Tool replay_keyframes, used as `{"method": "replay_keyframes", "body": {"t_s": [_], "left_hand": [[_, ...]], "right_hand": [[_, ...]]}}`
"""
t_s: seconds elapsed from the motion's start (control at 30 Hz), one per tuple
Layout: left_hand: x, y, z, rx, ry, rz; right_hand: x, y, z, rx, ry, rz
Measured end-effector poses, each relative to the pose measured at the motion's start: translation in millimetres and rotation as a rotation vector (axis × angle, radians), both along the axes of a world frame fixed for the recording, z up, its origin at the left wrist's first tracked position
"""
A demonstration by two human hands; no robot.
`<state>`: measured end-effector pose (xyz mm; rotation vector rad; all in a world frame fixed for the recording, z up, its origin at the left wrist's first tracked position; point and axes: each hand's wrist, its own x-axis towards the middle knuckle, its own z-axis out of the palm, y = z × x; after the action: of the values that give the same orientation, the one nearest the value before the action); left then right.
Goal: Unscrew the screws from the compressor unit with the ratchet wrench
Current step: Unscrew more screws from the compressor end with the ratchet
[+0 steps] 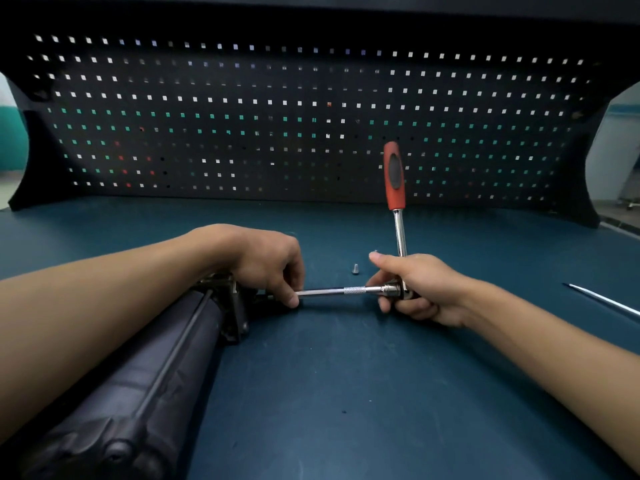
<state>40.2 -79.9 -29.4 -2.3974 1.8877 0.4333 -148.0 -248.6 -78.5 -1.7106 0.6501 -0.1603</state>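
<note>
Blue bench (pixel 346 375): left hand (pixel 266 261) pinches extension bar (pixel 332 291), right hand (pixel 419 289) seemingly grips ratchet wrench (pixel 394 174).

Dark teal bench (pixel 346 375), matte top w/ a few specks. Along its far edge stands a black pegboard (pixel 242 140) w/ rows of small square holes, light & bits of teal, red & white showing thru, and a dark overhang (pixel 311 5) above it. Beyond the bench's far-left & far-right corners the room is brighter: teal-painted wall (pixel 10 133) at left, pale wall (pixel 609 150) at right.
</note>
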Motion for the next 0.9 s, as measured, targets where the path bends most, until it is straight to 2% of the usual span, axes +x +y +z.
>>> {"method": "replay_keyframes", "body": {"t_s": [0.17,0.27,0.43,0.6,0.67,0.77,0.9], "left_hand": [[-1,1,1,-0.001,0.003,0.005],[-1,1,0,0.003,0.005,0.018],[0,2,0,0.031,0.02,0.017],[2,4,-1,0.02,0.051,0.007],[3,3,-1,0.012,0.048,0.01],[4,3,1,0.011,0.042,0.019],[4,3,0,0.006,0.028,0.005]], "right_hand": [[4,-3,4,0.034,0.07,-0.005],[3,0,-2,-0.044,0.031,-0.014],[-6,8,-17,-0.316,-0.182,0.037],[-11,-1,-35,-0.864,-0.345,0.162],[-8,-7,-40,-1.011,-0.403,0.19],[-2,-13,-44,-1.12,-0.456,0.187],[-3,-12,-42,-1.062,-0.426,0.154]]}}
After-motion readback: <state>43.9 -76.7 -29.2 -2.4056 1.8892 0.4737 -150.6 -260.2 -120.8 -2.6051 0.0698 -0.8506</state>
